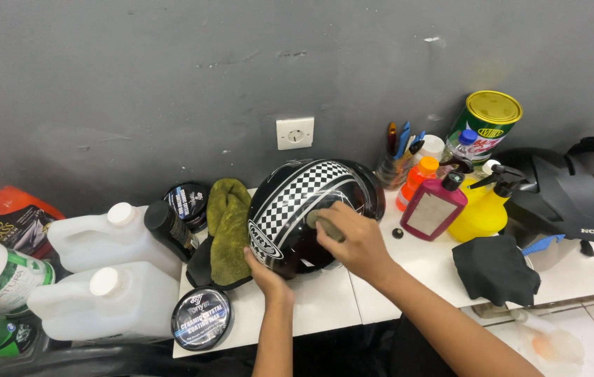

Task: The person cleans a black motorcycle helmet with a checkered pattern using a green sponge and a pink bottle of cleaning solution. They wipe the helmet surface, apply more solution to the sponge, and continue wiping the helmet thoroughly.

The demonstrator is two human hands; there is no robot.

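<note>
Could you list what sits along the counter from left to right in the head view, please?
White jugs → round black tin → green cloth → checkered black helmet → magenta bottle → yellow spray bottle → black cloth → dark helmet.

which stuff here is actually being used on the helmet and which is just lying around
In use:
- black checkered helmet
- left hand steadying it
- right hand pressing a small pad on the shell
- open round tin, probably

Lying about:
- white jugs
- green cloth
- pink bottle
- yellow sprayer
- black cloth
</note>
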